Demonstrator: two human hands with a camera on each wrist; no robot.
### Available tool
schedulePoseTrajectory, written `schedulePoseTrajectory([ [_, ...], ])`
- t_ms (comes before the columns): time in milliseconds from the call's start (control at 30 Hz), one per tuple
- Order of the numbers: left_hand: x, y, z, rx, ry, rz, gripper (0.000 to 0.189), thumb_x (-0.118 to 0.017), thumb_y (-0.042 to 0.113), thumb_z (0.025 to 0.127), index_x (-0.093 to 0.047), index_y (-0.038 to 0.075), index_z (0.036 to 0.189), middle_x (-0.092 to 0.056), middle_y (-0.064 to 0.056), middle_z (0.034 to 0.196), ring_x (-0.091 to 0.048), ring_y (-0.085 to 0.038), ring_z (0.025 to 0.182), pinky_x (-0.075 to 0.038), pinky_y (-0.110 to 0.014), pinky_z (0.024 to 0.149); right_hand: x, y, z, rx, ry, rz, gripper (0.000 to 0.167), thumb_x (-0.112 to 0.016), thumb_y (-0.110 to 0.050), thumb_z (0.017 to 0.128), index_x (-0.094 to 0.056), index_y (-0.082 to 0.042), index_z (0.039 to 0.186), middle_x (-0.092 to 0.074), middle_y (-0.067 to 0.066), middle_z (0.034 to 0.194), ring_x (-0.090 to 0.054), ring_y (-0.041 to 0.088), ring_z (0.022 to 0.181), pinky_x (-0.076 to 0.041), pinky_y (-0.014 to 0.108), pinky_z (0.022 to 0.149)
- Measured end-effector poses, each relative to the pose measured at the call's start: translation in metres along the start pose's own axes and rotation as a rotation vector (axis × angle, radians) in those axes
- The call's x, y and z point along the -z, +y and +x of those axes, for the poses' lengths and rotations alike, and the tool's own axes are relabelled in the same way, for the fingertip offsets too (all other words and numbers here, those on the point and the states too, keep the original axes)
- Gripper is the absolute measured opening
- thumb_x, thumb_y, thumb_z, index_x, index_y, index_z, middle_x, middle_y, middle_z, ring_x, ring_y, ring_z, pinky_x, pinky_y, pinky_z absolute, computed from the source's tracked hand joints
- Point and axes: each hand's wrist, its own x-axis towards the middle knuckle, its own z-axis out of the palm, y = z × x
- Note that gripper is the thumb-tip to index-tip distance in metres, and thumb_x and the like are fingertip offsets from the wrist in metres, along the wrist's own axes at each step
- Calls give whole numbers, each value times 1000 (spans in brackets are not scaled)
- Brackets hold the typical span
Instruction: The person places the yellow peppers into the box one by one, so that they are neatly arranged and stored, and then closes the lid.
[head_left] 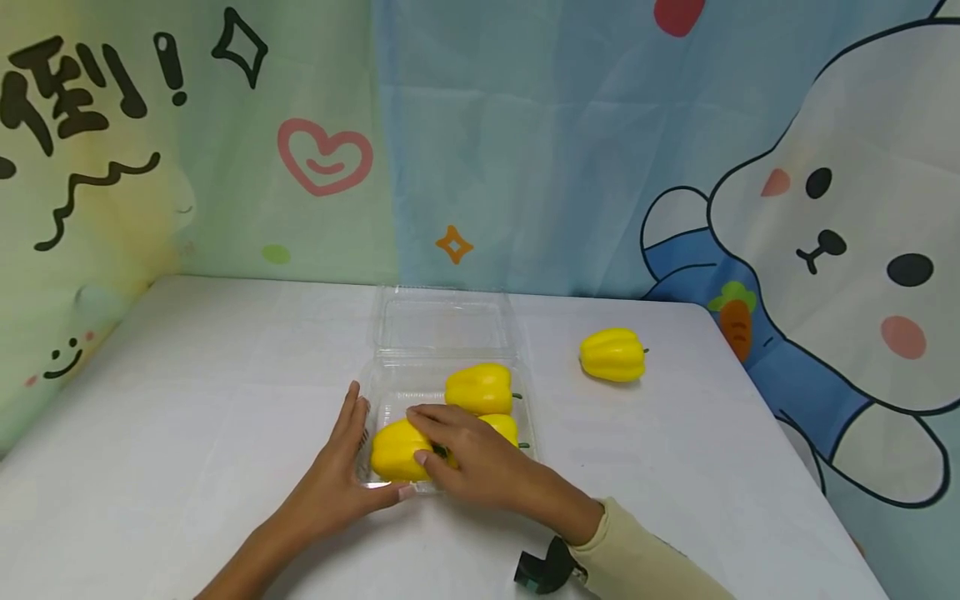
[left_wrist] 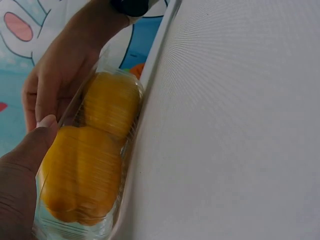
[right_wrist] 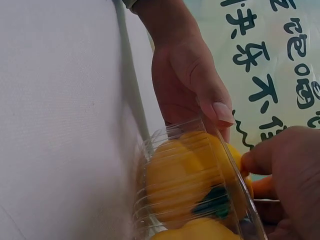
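Resting on the counter (head_left: 225,400): a clear, hinged plastic container, its base nearer the person and its lid (head_left: 444,327) laid back flat on the far side.
Container base (head_left: 397,402): three yellow peppers, one at front left, one at front right and one at back right; the floor at back left is bare and shows its ridges.
Front-left pepper (head_left: 399,450): within the base walls, beside the left wall, lying on its side with its stem end toward the right; its lobes show through the ridged wall in the left wrist view.
Front-right pepper (head_left: 504,427): partly hidden by a hand, with its green stem pointing right.
Back-right pepper (head_left: 478,388): lying on its side just behind the front-right one, stem also to the right.
Left hand (head_left: 348,467): fingers extended and spread along the left wall, thumb stretched along the near rim; it touches the container from outside.
Right hand (head_left: 480,458): fingers curved over the front-left pepper, thumb near its stem end, gripping it.
Loose pepper (head_left: 612,355): outside the container, on the counter to the right, well apart from the other three.
Backdrop (head_left: 510,125): printed cloth behind the counter, with a white rabbit (head_left: 840,217) at right.
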Motion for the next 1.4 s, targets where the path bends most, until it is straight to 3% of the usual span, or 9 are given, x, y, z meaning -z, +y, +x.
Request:
schedulePoseTrajectory([
  [500,1,0,1,-3,11,11,127,-81,57,70,-6,1,155,10,-3,162,-17,-37,143,-25,-58,108,1,-2,2,-25,50,-52,45,-56,-25,100,-53,1,137,-50,6,136,-45,20,126,-35,35,109],
  [800,0,-1,1,-13,17,28,125,-81,57,71,-7,1,155,10,-5,162,-16,-38,143,-26,-58,107,3,0,4,-1,40,-16,45,-56,-27,100,-54,0,137,-52,6,137,-46,18,128,-35,35,109],
  [1067,1,-1,-1,-3,6,9,126,-81,58,70,-8,-3,154,11,-5,162,-12,-38,144,-24,-59,108,4,-4,2,-45,39,92,42,-53,-25,101,-55,-4,137,-53,5,138,-47,15,128,-37,33,107],
  [1400,0,-1,0,3,10,6,126,-82,56,69,-8,1,155,9,-5,162,-20,-37,142,-27,-57,107,8,-5,-2,-42,81,148,40,-53,-21,101,-56,-3,136,-53,6,137,-48,15,127,-38,33,106],
])
